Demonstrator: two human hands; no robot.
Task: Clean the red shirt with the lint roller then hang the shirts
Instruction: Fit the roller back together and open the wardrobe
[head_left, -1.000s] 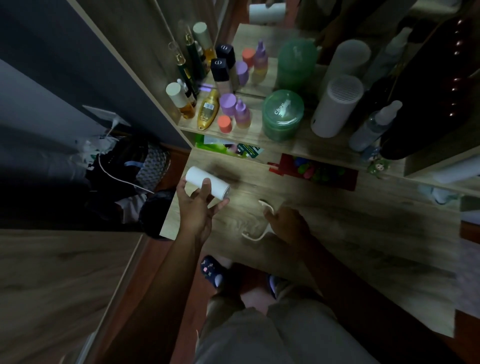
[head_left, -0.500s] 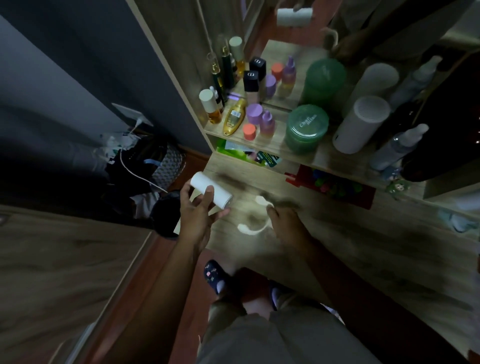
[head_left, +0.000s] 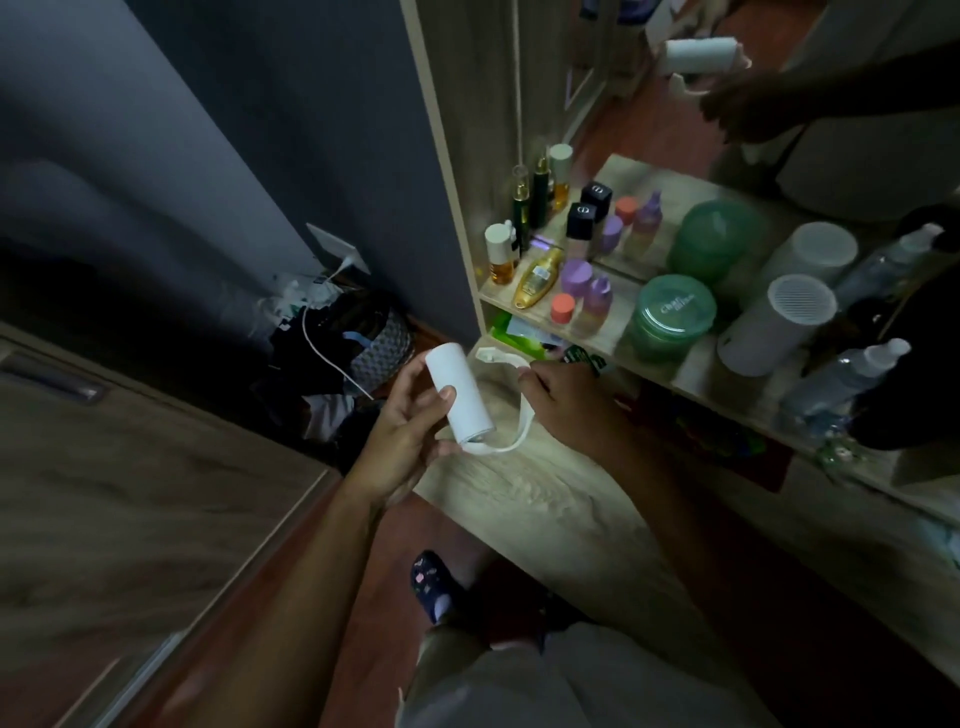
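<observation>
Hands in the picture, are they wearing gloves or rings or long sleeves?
No gloves. The left hand and right hand are both bare, and no ring or watch shows in the dim light. The left arm and right arm are bare too, with no sleeves showing.

Green jar lid: pale script on top, first word starts "Cha", rest too blurred to read
Black square cap: white oval monogram, looks like "CD"
Second black square cap just behind it: same mark
Gold bottle: label there, print illegible
Green packet under shelf: print too small to read
Nothing else legible
</observation>
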